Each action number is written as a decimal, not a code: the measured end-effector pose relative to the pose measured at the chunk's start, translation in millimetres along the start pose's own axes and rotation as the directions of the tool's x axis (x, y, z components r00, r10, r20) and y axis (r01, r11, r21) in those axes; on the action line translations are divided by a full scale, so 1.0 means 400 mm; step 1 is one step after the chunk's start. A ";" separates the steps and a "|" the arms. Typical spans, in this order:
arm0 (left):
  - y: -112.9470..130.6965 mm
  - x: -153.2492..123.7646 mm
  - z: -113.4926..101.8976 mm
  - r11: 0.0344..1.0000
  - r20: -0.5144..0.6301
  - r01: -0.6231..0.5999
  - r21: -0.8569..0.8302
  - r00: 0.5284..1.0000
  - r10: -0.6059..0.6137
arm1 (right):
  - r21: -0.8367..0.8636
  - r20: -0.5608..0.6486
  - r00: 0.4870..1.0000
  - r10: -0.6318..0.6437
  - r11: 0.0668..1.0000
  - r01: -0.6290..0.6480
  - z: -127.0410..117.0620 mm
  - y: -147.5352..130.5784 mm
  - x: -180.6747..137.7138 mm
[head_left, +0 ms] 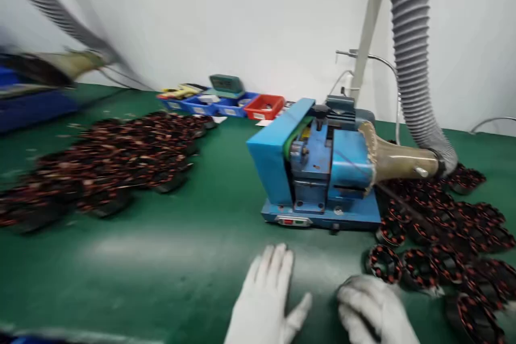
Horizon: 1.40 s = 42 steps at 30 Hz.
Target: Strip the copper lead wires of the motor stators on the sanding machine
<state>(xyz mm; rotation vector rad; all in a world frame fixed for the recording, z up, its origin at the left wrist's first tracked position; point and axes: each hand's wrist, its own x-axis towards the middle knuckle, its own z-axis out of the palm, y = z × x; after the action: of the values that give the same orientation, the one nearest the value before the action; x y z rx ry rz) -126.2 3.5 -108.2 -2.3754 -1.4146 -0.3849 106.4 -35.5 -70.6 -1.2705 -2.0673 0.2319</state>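
Observation:
My left hand (268, 295), in a white glove, lies over the green bench in front of a blue machine (310, 172). Its fingers are stretched out together, the thumb is apart, and nothing is in it. To its right, my right hand (373, 309), gloved too, is closed with curled fingers. Dark patches show at its fingers, but I cannot make out what it holds, if anything. Just beyond that hand stands the nearest motor stator (384, 264), a black ring with copper windings, among several others on the right.
A blurred heap of stators (133, 156) covers the left of the bench (217, 188). At the back are blue bins (200, 106), a red bin (264, 107) and a green device (226, 85). A grey ribbed hose (413, 37) drops to the machine's funnel (403, 163).

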 end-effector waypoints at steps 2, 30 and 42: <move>0.102 0.017 -0.013 0.983 -0.098 -0.168 -0.076 0.982 0.161 | -0.186 -0.062 0.988 0.139 0.971 -0.149 -0.062 0.031 -0.011; 0.187 0.069 -0.040 0.706 0.255 0.239 -0.667 0.963 -0.084 | 0.498 0.053 0.664 0.746 0.557 -0.665 -0.156 0.081 0.069; 0.188 0.162 -0.102 -0.453 0.630 0.617 -0.644 0.763 0.143 | 0.820 0.521 0.732 0.439 -0.020 -0.572 -0.085 0.052 0.051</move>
<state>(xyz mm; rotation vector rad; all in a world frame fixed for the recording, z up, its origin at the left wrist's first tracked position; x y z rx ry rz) -31.7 4.1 -57.1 -3.2247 -2.7556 -2.3345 137.1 -14.6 -45.7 -1.0128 -0.8396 1.7268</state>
